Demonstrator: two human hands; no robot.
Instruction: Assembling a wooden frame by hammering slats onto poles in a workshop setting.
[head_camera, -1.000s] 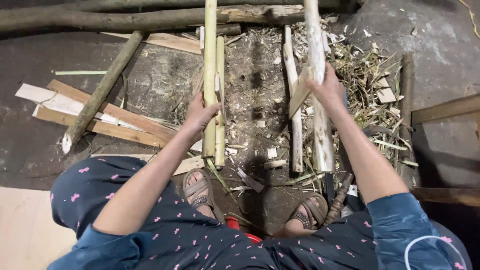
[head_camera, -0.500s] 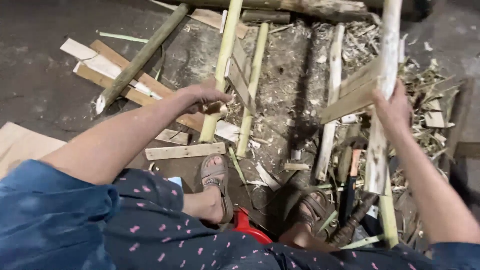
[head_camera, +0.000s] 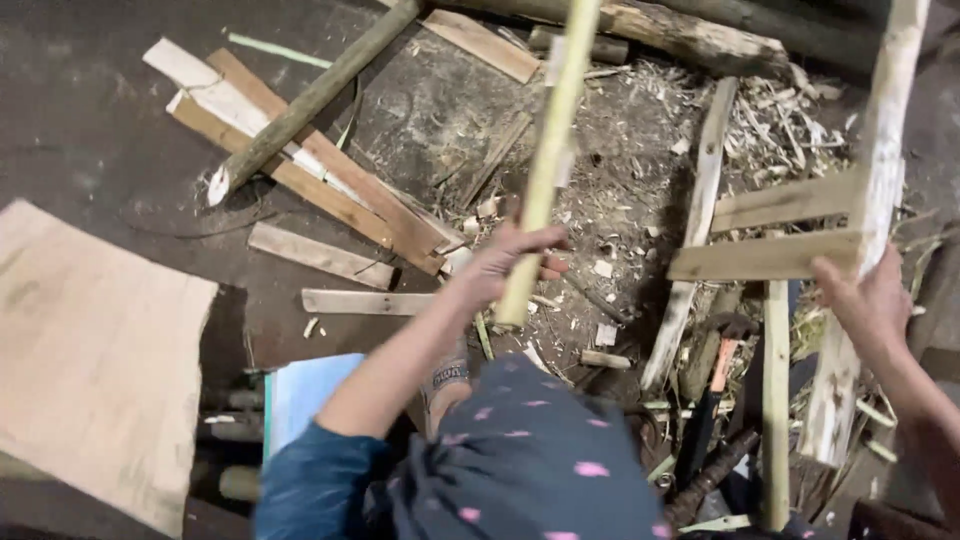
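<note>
- Currently, left hand (head_camera: 505, 265): fingers wrapped tight round one pale green bamboo pole (head_camera: 545, 165), gripping it close to its lower end; the pole rises away toward the far edge and leaves the view.
- Right hand (head_camera: 870, 305): clamped on one pale peeled upright (head_camera: 865, 220) of a wooden frame, at the right of the scene.
- Frame count: two flat cross slats (head_camera: 775, 225) fixed to that upright, one above the other, both pointing left; one thinner bamboo stick (head_camera: 775, 400) hangs down beneath the lower slat.
- Just left of the slats: one pale split stake (head_camera: 690, 230) lying on the ground, running near to far.
- Below the frame, near right: one hammer with an orange-marked handle (head_camera: 722, 365), partly hidden among dark tools; their number cannot be told.
- Ground between the hands: wood chips and shavings (head_camera: 620, 200), too many to count.
- Left of the left hand: two short flat offcuts (head_camera: 320, 255), one long round pole (head_camera: 305, 105) lying diagonally across a stack of planks (head_camera: 300, 160).
- Far left, near: one large plywood sheet (head_camera: 95, 360).
- Far edge: one thick rough log (head_camera: 690, 35).
</note>
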